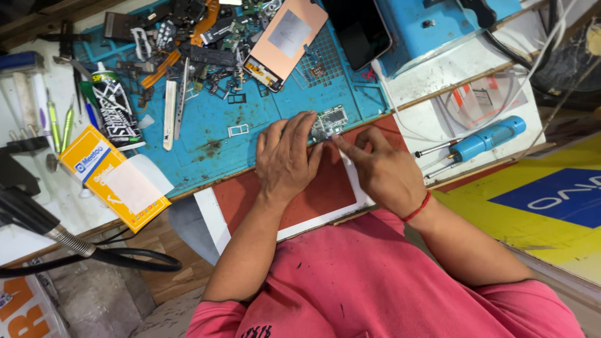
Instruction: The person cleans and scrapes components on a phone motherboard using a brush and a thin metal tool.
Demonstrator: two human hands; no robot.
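A small green-and-silver circuit board (330,121) lies at the near edge of a blue work mat (219,125). My left hand (287,158) rests palm down beside it, fingertips pinning the board's left end. My right hand (383,168) comes in from the right, its thumb and forefinger pinched at the board's near corner; whether they hold a thin tool I cannot tell. A red cord circles my right wrist. Both forearms reach out over my pink shirt.
A phone screen panel with a copper-coloured back (285,39) and a dark phone (360,28) lie at the mat's far side among several loose parts. A blue electric screwdriver (485,141) lies right. An orange box (113,178), a tube (116,109) and tweezers (170,112) sit left.
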